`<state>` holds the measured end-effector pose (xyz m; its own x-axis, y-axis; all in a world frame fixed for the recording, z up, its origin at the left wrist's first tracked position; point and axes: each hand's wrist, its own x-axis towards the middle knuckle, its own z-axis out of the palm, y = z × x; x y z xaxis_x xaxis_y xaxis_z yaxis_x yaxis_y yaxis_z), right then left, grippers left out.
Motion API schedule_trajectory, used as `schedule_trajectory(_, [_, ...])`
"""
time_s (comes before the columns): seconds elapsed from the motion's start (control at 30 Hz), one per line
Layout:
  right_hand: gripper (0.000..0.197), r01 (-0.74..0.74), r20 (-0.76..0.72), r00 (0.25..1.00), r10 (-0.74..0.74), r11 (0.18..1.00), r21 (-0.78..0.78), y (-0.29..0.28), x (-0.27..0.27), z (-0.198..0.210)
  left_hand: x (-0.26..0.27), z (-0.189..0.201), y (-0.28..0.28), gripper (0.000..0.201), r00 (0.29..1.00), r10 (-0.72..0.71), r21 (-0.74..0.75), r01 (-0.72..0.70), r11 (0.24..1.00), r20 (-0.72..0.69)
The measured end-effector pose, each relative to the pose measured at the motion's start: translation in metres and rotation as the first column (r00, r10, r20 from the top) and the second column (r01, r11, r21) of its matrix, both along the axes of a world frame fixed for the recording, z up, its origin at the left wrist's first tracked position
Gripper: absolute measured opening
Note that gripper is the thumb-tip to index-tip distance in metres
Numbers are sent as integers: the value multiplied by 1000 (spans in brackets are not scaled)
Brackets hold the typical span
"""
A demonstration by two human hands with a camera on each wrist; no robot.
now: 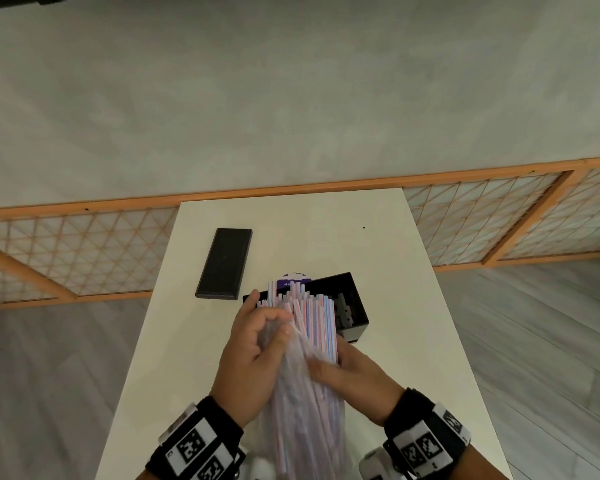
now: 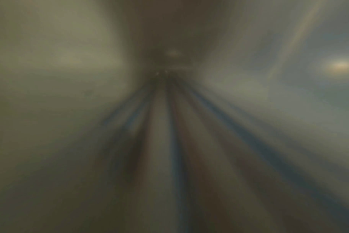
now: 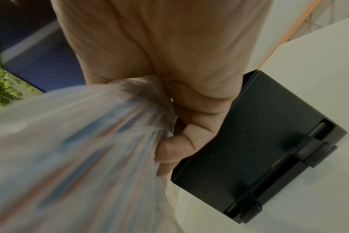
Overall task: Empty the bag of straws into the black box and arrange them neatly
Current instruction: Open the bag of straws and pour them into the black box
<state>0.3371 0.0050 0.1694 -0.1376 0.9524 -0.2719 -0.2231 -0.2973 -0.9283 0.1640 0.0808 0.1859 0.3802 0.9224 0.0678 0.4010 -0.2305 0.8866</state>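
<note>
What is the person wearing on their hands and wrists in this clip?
Both hands are bare: no gloves, and no sleeves in view. The left hand and the right hand each have a wide black wristband behind them, carrying white blocky plates printed with square black-and-white fiducial markers. A whitish mount shows under each band. No rings or cables can be made out.

Bare left hand and right hand; each wrist wears a black band with white square-patterned marker tags.

Head view looks down over the table; wrist views sit close, left blurred.
</note>
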Motion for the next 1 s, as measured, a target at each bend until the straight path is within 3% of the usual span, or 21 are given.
schedule_trajectory(0.1, [56,20,-47,999,-20,1000,-12,-1,-3,-2,3,1,2,18,998,36,71,-32,997,-48])
schedule_trajectory(0.23, [62,-44,-87,995,42,999,-27,-3,-3,-8,7,1,4,15,995,95,103,-99,990,45])
schedule_trajectory(0.3, [53,-68,-142,988,58,995,-71,-2,-3,-9,11,3,3,10,993,64,33,-68,997,97])
schedule_trajectory(0.37, [45,-56,-228,974,18,985,-161,-3,-2,-13,11,0,4,10,989,27,-131,-9,991,142])
schedule_trajectory(0.47, [44,-14,-302,951,-70,963,-268,-4,3,-18,5,0,5,27,987,-39,-345,92,934,157])
schedule_trajectory(0.6, [48,-9,-389,912,-131,942,-337,-6,14,-20,-2,12,3,29,967,-251,-374,252,893,50])
schedule_trajectory(0.67, [54,-19,-428,889,-163,920,-390,-3,19,-19,-8,20,5,49,944,-326,-396,319,861,53])
schedule_trajectory(0.7, [56,-25,-438,882,-173,912,-410,-3,22,-17,-15,22,7,59,897,-440,-325,428,843,39])
schedule_trajectory(0.77, [57,-32,-468,860,-205,892,-450,-2,25,-11,-29,22,9,82,727,-675,-233,640,733,-128])
schedule_trajectory(0.83, [57,-37,-490,846,-211,893,-449,0,29,-2,-38,20,9,106,584,-706,-234,680,695,-400])
schedule_trajectory(0.87, [58,-59,-492,850,-188,894,-445,2,30,3,-32,23,8,112,543,-650,-167,686,709,-532])
schedule_trajectory(0.9, [57,-64,-489,852,-185,891,-449,4,29,6,-26,25,5,111,523,-563,-53,701,711,-640])
schedule_trajectory(0.93, [57,-30,-451,865,-221,874,-484,9,29,9,-21,20,4,107,572,-490,96,709,698,-658])
schedule_trajectory(1.0, [56,-15,-436,868,-237,866,-500,19,28,14,-11,17,8,102,695,-453,234,656,718,-558])
